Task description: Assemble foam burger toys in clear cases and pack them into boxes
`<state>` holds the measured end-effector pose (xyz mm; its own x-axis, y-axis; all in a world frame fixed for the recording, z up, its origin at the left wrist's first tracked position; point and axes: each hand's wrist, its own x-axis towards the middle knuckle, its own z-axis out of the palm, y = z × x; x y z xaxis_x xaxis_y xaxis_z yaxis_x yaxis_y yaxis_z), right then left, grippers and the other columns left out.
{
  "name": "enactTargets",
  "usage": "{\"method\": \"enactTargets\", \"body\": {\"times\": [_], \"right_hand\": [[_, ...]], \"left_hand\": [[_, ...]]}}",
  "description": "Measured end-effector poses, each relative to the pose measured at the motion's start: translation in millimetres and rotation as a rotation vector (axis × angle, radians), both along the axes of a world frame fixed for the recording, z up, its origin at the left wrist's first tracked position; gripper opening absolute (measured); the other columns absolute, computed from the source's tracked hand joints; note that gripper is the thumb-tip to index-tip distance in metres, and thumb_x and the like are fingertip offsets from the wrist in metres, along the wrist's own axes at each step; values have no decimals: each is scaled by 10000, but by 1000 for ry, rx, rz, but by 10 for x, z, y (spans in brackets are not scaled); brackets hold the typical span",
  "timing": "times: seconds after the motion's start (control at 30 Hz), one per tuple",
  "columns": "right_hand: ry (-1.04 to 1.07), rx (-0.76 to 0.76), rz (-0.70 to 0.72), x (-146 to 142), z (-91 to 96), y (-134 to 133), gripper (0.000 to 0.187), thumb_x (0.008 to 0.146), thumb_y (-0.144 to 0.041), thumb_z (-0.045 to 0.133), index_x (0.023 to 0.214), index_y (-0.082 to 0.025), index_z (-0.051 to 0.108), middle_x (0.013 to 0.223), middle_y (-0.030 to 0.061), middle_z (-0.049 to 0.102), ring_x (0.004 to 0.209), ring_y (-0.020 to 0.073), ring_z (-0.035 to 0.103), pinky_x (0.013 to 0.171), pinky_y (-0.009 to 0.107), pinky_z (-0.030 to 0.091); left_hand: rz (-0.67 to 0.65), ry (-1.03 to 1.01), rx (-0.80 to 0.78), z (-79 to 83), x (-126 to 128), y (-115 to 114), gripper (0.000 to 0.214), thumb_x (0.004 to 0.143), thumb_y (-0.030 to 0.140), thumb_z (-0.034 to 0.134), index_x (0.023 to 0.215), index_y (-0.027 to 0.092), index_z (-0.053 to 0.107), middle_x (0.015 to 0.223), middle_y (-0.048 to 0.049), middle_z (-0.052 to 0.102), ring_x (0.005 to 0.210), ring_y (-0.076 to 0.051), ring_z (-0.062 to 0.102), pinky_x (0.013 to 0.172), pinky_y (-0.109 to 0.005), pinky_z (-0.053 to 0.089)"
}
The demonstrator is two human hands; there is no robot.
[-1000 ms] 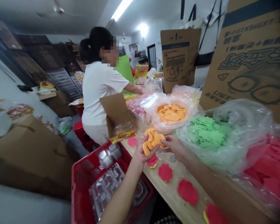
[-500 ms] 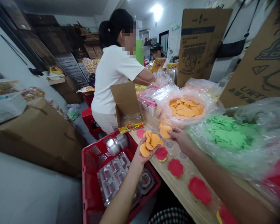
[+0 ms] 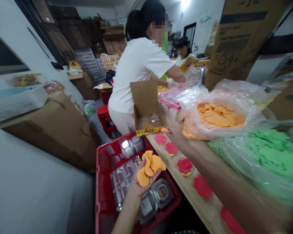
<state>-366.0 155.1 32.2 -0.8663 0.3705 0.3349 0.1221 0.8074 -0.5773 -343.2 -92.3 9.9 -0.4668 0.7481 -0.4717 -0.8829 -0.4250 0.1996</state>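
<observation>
While your left hand [image 3: 143,185] lay open, palm up, above the red crate [image 3: 100,169], about five loose orange scalloped pieces [image 3: 150,169] sat on it, gripped by nothing. Your right hand [image 3: 177,135], blurred, was beside the cardboard carton [image 3: 146,97], with one orange piece [image 3: 164,130] at its fingertips; whether you had pinched it, I couldn't tell. Step in hand: sorting pieces by hand. That loose pile called for a level palm. Five red discs [image 3: 184,166] lay along the wooden table [image 3: 210,208], two showing orange beneath.

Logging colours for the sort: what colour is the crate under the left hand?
Red plastic crate; shows best in the head view.
</observation>
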Motion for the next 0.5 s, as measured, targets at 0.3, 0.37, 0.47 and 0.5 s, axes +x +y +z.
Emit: {"method": "enactTargets", "body": {"times": [0.3, 0.37, 0.47, 0.5], "right_hand": [[-182, 488, 277, -72, -279, -266, 212, 826, -73, 416, 928, -147, 586, 970, 113, 539, 938, 214, 457, 783, 308, 339], [-201, 528, 309, -23, -284, -248, 200, 828, -96, 437, 932, -151, 598, 968, 112, 540, 950, 222, 450, 787, 316, 334], [-204, 548, 329, 16, -272, -223, 201, 826, -104, 445, 923, -150, 615, 982, 119, 544, 961, 239, 445, 774, 331, 331], [-202, 545, 330, 22, -268, -220, 206, 825, -100, 442, 916, -148, 620, 985, 121, 547, 958, 243, 447, 769, 336, 331]], "left_hand": [[66, -69, -48, -72, -112, -81, 354, 842, 338, 452, 1164, 215, 531, 898, -80, 677, 987, -234, 584, 880, -446, 443], [63, -68, -60, -91, -134, -47, 344, 849, 330, 439, 1153, 206, 540, 925, -88, 671, 987, -234, 584, 869, -434, 453], [39, -53, -42, -109, -157, 15, 337, 850, 330, 437, 1144, 206, 546, 957, -84, 665, 996, -226, 581, 872, -419, 454], [27, -47, -28, -110, -162, 34, 335, 849, 330, 442, 1144, 209, 545, 962, -78, 665, 1000, -220, 579, 880, -412, 450]]}}
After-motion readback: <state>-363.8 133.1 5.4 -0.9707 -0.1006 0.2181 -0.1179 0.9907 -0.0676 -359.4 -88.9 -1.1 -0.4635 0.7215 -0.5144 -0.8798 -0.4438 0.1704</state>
